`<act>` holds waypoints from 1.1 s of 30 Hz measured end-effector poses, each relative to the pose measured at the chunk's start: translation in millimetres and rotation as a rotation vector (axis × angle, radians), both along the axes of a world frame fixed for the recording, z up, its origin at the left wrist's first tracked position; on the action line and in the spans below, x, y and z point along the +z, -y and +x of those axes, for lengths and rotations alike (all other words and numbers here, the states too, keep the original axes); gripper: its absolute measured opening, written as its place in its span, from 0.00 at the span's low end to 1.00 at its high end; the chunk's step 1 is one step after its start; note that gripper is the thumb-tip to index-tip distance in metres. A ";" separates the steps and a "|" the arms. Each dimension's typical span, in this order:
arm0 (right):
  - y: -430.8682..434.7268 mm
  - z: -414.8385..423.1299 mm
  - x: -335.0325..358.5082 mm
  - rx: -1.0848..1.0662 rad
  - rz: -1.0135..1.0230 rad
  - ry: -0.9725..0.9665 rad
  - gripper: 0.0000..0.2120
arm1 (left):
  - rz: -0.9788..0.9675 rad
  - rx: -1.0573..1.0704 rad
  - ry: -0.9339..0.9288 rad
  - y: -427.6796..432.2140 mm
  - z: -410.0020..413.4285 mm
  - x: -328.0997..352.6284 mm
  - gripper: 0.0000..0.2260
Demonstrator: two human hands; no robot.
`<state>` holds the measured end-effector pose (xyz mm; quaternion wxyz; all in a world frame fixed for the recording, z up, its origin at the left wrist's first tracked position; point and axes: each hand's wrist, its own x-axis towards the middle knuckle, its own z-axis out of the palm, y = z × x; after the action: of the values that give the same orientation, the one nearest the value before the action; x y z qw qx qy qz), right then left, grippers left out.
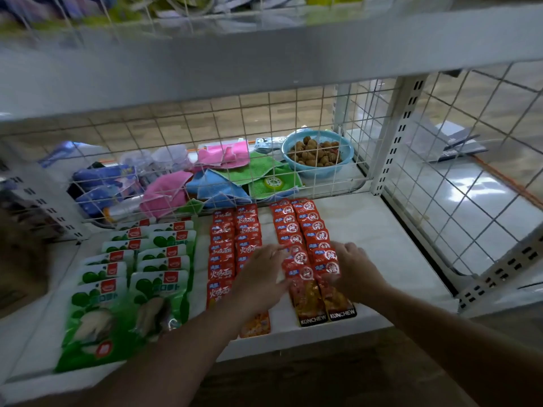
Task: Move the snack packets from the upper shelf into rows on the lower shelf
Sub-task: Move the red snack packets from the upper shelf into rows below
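While I watch through the head camera, both hands sit low over the lower shelf (382,245), one on each side of a double row of red snack packets (305,230). My view of the left hand (258,277) shows it open, fingers straight and spread. It lies flat, with its fingertips touching the left edge of that double row, and it holds nothing. The right hand (357,268) is against the row's right edge with its back toward me. Its fingers bend down onto the packets, but motion blur hides the tips, so I cannot tell whether it pinches one or only presses.

Between the hands, the red packets overlap like tiles, running away from the wrists toward the wire grid (264,160). The two nearest packets show black "KONCHEW" bands. Just left of the left hand is a second double row of red packets (223,254), which the hand and forearm partly cover. Further left lie two rows of green packets (141,274), also overlapped.

Beyond the fingertips, behind the grid, I see a heap of pink, blue and green cloths (223,177). Beyond the right hand is a blue basket (317,171) of brown nuts. Above both hands runs the upper shelf (264,54), where blurred colourful items show at the very top.
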<state>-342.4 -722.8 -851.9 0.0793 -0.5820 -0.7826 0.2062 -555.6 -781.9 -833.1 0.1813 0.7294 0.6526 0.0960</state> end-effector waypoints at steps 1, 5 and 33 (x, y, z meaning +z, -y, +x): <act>2.8 -8.3 3.4 0.026 0.021 0.011 0.37 | -0.014 0.010 -0.012 12.9 -10.5 2.8 0.27; 20.8 -52.0 10.1 0.157 0.085 0.087 0.35 | -0.073 0.042 -0.120 67.5 -62.2 -6.6 0.25; 122.7 -231.8 -17.0 0.504 0.179 -0.017 0.32 | 0.044 0.162 -0.241 157.2 -287.9 -22.2 0.22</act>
<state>-574.2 -845.4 -868.9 0.0833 -0.3578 -0.9172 0.1544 -843.5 -939.1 -855.4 0.0773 0.6845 0.7240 0.0364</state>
